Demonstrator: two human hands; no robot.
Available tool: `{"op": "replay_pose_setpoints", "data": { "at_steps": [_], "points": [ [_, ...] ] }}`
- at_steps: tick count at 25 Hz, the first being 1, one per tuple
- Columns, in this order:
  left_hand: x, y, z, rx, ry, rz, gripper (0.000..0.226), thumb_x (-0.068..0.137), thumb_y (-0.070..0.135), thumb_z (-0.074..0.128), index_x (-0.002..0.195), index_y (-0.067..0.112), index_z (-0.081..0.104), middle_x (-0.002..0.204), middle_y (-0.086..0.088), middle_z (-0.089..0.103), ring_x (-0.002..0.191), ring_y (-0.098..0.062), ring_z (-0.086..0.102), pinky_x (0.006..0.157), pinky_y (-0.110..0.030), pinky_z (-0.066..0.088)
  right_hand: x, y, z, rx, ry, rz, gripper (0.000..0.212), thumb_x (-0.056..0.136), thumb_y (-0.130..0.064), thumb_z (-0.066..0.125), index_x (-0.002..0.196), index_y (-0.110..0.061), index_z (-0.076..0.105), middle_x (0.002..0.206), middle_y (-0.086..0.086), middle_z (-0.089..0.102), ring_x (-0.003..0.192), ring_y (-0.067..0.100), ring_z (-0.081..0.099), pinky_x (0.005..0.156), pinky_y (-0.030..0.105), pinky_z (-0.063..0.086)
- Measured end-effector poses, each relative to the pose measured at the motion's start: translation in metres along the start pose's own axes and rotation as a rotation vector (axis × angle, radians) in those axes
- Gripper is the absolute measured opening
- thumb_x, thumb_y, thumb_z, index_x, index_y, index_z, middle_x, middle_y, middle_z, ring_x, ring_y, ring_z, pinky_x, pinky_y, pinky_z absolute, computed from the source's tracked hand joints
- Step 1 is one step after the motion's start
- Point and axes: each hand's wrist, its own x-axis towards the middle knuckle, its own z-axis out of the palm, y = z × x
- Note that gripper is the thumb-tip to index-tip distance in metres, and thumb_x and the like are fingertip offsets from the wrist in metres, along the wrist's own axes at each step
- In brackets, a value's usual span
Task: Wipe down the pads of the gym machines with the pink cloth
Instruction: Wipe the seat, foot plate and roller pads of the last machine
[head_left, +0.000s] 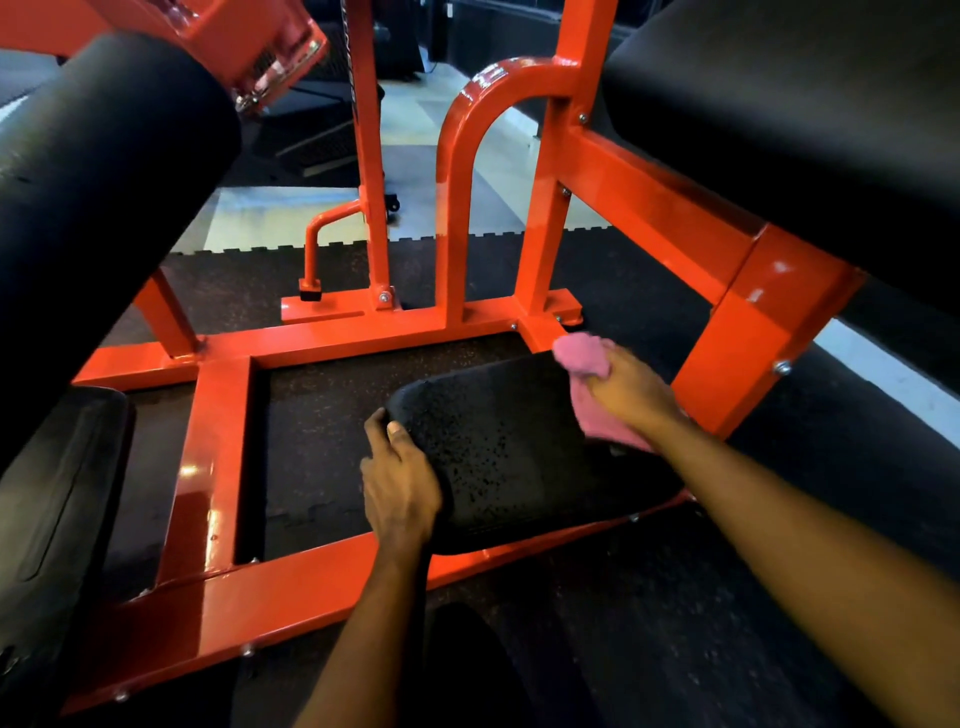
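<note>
A low black pad with a speckled, worn surface sits in the middle of the orange machine frame. My left hand grips the pad's left edge, thumb on top and fingers curled under. My right hand holds the bunched pink cloth at the pad's far right corner. Part of the cloth hangs below my wrist.
A large black roller pad looms at the upper left. Another big black pad fills the upper right on an orange arm. A third black pad lies at the lower left. Orange uprights stand behind, on dark rubber flooring.
</note>
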Motion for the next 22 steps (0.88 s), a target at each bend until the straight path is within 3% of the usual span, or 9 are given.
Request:
{"op": "replay_pose_setpoints", "data": {
  "at_steps": [2, 3, 7, 9, 11, 14, 16, 19, 22],
  "points": [
    [0.001, 0.0, 0.001, 0.007, 0.017, 0.001, 0.037, 0.106, 0.043, 0.023, 0.14, 0.035, 0.037, 0.119, -0.025, 0.06, 0.108, -0.043, 0.056, 0.088, -0.047, 0.04, 0.034, -0.018, -0.003, 0.021, -0.021, 0.306, 0.068, 0.092, -0.063, 0.032, 0.147, -0.027, 0.047, 0.149, 0.011, 0.051, 0.135, 0.035, 0.05, 0.111, 0.049, 0.039],
    [0.001, 0.0, 0.002, 0.015, 0.022, 0.001, 0.037, 0.106, 0.043, 0.023, 0.139, 0.035, 0.037, 0.119, -0.024, 0.06, 0.108, -0.043, 0.057, 0.086, -0.047, 0.04, 0.041, -0.033, 0.001, -0.06, -0.027, 0.267, 0.064, 0.096, -0.063, 0.032, 0.145, -0.025, 0.05, 0.147, 0.012, 0.053, 0.133, 0.035, 0.051, 0.11, 0.049, 0.039],
    [0.001, -0.001, 0.002, 0.008, 0.019, 0.0, 0.036, 0.105, 0.043, 0.023, 0.137, 0.036, 0.038, 0.121, -0.024, 0.06, 0.11, -0.042, 0.057, 0.088, -0.047, 0.04, -0.011, -0.053, 0.032, -0.21, -0.037, -0.391, 0.067, 0.096, -0.06, 0.035, 0.151, -0.022, 0.044, 0.16, 0.002, 0.039, 0.15, 0.021, 0.031, 0.12, 0.047, 0.026],
    [0.001, -0.002, 0.001, -0.006, 0.019, 0.002, 0.036, 0.106, 0.043, 0.022, 0.137, 0.037, 0.038, 0.121, -0.023, 0.06, 0.11, -0.041, 0.056, 0.089, -0.046, 0.04, -0.049, -0.02, 0.028, -0.138, -0.081, -0.496, 0.078, 0.086, -0.064, 0.031, 0.157, -0.03, 0.034, 0.166, -0.007, 0.025, 0.153, 0.012, 0.021, 0.123, 0.047, 0.019],
    [0.002, -0.003, 0.002, -0.017, 0.027, 0.002, 0.036, 0.106, 0.043, 0.023, 0.137, 0.037, 0.038, 0.121, -0.022, 0.06, 0.11, -0.041, 0.056, 0.086, -0.045, 0.039, -0.043, 0.02, 0.016, -0.103, -0.048, -0.442, 0.078, 0.083, -0.059, 0.033, 0.156, -0.031, 0.037, 0.163, -0.005, 0.033, 0.15, 0.017, 0.031, 0.119, 0.048, 0.025],
    [0.002, -0.004, 0.004, -0.016, 0.026, 0.004, 0.036, 0.106, 0.043, 0.022, 0.137, 0.036, 0.039, 0.12, -0.022, 0.06, 0.108, -0.041, 0.056, 0.082, -0.041, 0.035, 0.009, 0.021, -0.004, 0.0, -0.065, 0.075, 0.064, 0.093, -0.06, 0.04, 0.149, -0.029, 0.048, 0.149, 0.012, 0.053, 0.134, 0.035, 0.052, 0.108, 0.044, 0.043],
    [0.002, -0.004, 0.004, -0.014, 0.033, 0.014, 0.036, 0.106, 0.043, 0.022, 0.137, 0.034, 0.039, 0.12, -0.023, 0.06, 0.108, -0.042, 0.056, 0.081, -0.041, 0.034, 0.034, -0.015, 0.0, -0.078, -0.04, 0.197, 0.062, 0.097, -0.064, 0.036, 0.147, -0.03, 0.047, 0.146, 0.014, 0.054, 0.13, 0.039, 0.054, 0.105, 0.048, 0.043],
    [0.002, -0.005, 0.003, -0.005, 0.03, 0.015, 0.037, 0.106, 0.043, 0.022, 0.138, 0.033, 0.039, 0.121, -0.024, 0.06, 0.11, -0.043, 0.056, 0.082, -0.042, 0.034, 0.014, -0.056, 0.021, -0.232, 0.036, -0.174, 0.071, 0.093, -0.066, 0.025, 0.143, -0.022, 0.049, 0.146, 0.008, 0.053, 0.137, 0.031, 0.048, 0.107, 0.047, 0.04],
    [0.0, -0.004, 0.002, -0.002, 0.018, 0.021, 0.038, 0.106, 0.042, 0.023, 0.139, 0.032, 0.039, 0.123, -0.025, 0.059, 0.112, -0.044, 0.055, 0.087, -0.045, 0.038, -0.049, -0.027, 0.021, -0.197, -0.033, -0.526, 0.084, 0.082, -0.065, 0.023, 0.152, -0.022, 0.044, 0.16, 0.003, 0.039, 0.149, 0.02, 0.033, 0.117, 0.045, 0.03]
  ]
}}
